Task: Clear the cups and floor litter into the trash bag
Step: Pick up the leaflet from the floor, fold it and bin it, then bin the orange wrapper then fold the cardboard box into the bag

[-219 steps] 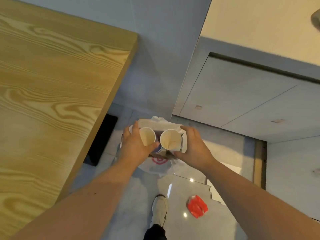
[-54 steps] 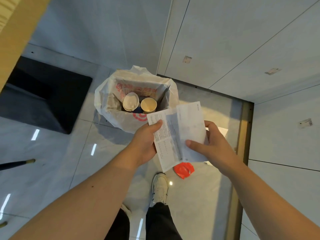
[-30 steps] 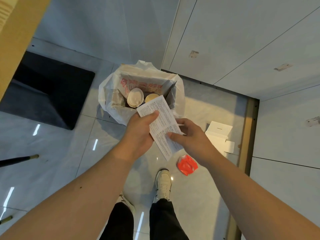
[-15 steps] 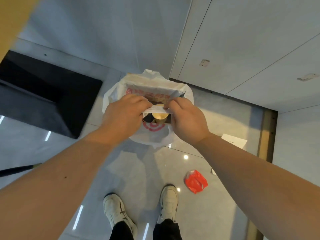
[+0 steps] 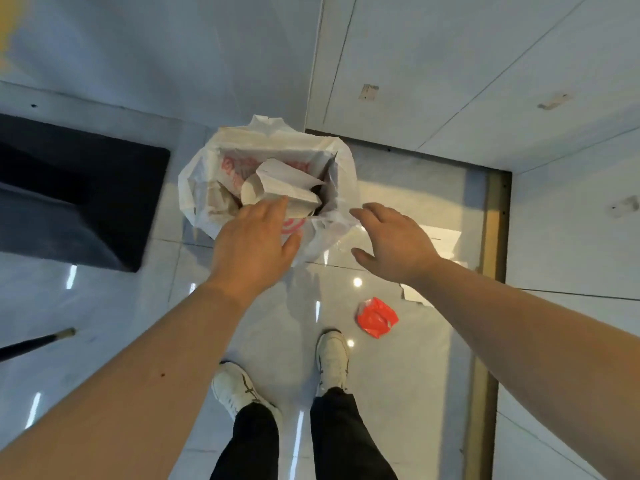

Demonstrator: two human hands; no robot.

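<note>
White trash bag (image 5: 194,188) standing open on the floor (image 5: 104,306), with a cup (image 5: 250,192) and folded paper (image 5: 289,183) inside, long axis slanting left-back to right-front. Second cup hidden beneath. Left hand (image 5: 254,242) and right hand (image 5: 391,242) spread open, empty, above. Red wrapper (image 5: 376,317) near right shoe (image 5: 331,358).

Folded paper (image 5: 287,181) is covering most of the cup (image 5: 250,192) in the trash bag (image 5: 194,188). Right forearm is hiding part of white sheet (image 5: 410,295). Left edge is cutting off the dark stick (image 5: 34,344).
</note>
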